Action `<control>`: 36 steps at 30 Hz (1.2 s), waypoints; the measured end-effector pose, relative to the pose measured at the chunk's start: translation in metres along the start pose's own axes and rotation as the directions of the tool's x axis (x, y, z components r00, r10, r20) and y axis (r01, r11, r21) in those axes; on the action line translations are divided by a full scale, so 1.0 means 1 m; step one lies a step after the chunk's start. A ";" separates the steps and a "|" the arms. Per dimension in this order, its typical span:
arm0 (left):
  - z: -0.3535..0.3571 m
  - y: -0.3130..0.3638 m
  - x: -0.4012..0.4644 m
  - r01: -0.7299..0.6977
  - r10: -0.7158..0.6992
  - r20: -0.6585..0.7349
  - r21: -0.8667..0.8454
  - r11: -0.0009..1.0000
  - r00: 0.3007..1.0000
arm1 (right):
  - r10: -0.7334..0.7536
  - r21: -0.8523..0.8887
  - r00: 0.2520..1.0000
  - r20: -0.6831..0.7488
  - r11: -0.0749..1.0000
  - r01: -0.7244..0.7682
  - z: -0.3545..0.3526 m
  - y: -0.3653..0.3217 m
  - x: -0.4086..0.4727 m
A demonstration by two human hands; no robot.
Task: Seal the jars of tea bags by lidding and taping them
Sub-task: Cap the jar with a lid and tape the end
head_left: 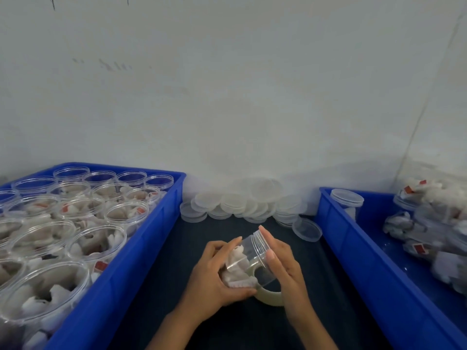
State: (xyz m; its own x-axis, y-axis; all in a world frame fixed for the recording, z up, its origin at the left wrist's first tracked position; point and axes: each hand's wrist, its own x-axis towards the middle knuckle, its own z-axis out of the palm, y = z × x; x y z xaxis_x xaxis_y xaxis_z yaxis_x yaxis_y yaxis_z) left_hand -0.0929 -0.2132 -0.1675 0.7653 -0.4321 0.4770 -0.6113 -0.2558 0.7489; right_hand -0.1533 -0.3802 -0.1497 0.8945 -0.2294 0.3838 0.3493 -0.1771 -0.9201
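Note:
A clear plastic jar (246, 261) of white tea bags lies tilted over the dark table, its lidded top pointing up and to the right. My left hand (214, 276) grips the jar's body from below and the left. My right hand (283, 263) lies with straight fingers along the lid's rim, palm against the lid (259, 245). A roll of clear tape (269, 295) sits under the jar, between my hands, partly hidden by them.
A blue crate (141, 251) on the left holds several open jars of tea bags. A second blue crate (353, 251) on the right holds lidded jars. Several loose translucent lids (240, 202) are piled at the wall, one lid (307, 229) lying apart.

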 end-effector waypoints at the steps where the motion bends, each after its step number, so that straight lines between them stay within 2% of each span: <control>1: 0.001 0.000 -0.001 0.009 -0.009 0.007 0.003 1.000 1.000 | 0.004 -0.008 1.000 -0.012 1.000 -0.004 0.000 0.001 0.000; 3: 0.004 -0.001 -0.005 0.026 -0.027 -0.024 -0.045 0.999 0.999 | 0.002 -0.014 0.999 -0.050 1.000 -0.003 0.001 0.001 0.001; 6: 0.008 0.001 -0.007 0.167 -0.184 -0.027 -0.312 0.935 0.983 | -0.004 -0.028 0.995 -0.099 1.000 0.001 0.003 0.006 0.000; 8: 0.012 -0.004 -0.009 0.216 -0.205 0.072 -0.406 0.888 0.976 | 0.027 0.008 0.987 -0.160 1.000 -0.026 0.002 0.013 -0.001; 11: 0.011 -0.015 -0.011 0.293 -0.210 0.234 -0.412 0.863 0.949 | 0.068 0.009 0.975 -0.209 0.998 -0.068 -0.002 0.022 0.003; 14: 0.010 -0.021 -0.009 0.287 -0.224 0.188 -0.446 0.848 0.956 | 0.078 0.076 0.983 -0.168 0.995 -0.066 -0.001 0.028 0.010; 16: 0.009 -0.021 -0.007 0.320 -0.298 0.129 -0.536 0.781 0.946 | 0.064 0.027 0.989 -0.132 0.998 -0.061 0.008 0.027 0.007; 17: 0.008 -0.021 -0.007 0.337 -0.335 0.115 -0.583 0.739 0.935 | 0.040 -0.053 0.987 -0.153 0.997 -0.048 0.013 0.026 0.003; 19: 0.006 -0.019 -0.008 0.370 -0.361 0.151 -0.637 0.676 0.920 | -0.131 -0.167 0.977 -0.171 0.981 0.102 0.021 0.024 -0.007; 23: 0.004 -0.013 -0.010 0.455 -0.401 0.237 -0.622 0.638 0.885 | -0.331 -0.260 0.928 -0.172 0.924 0.281 0.023 0.030 -0.019; 32: -0.006 -0.011 -0.005 0.547 -0.404 0.370 -0.622 0.560 0.836 | -0.552 -0.270 0.832 -0.050 0.810 0.521 0.021 0.018 -0.015; 36: -0.011 -0.011 -0.004 0.580 -0.360 0.455 -0.648 0.493 0.814 | -0.636 -0.388 0.772 -0.004 0.712 0.585 0.020 0.010 -0.014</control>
State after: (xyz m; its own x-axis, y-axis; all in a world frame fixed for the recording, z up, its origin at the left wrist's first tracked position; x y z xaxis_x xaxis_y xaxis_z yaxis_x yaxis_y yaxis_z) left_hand -0.0869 -0.1986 -0.1725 0.7517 -0.6532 -0.0908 0.2733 0.1833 0.9443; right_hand -0.1568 -0.3597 -0.1660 0.4674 -0.0680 0.8814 0.6638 -0.6315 -0.4007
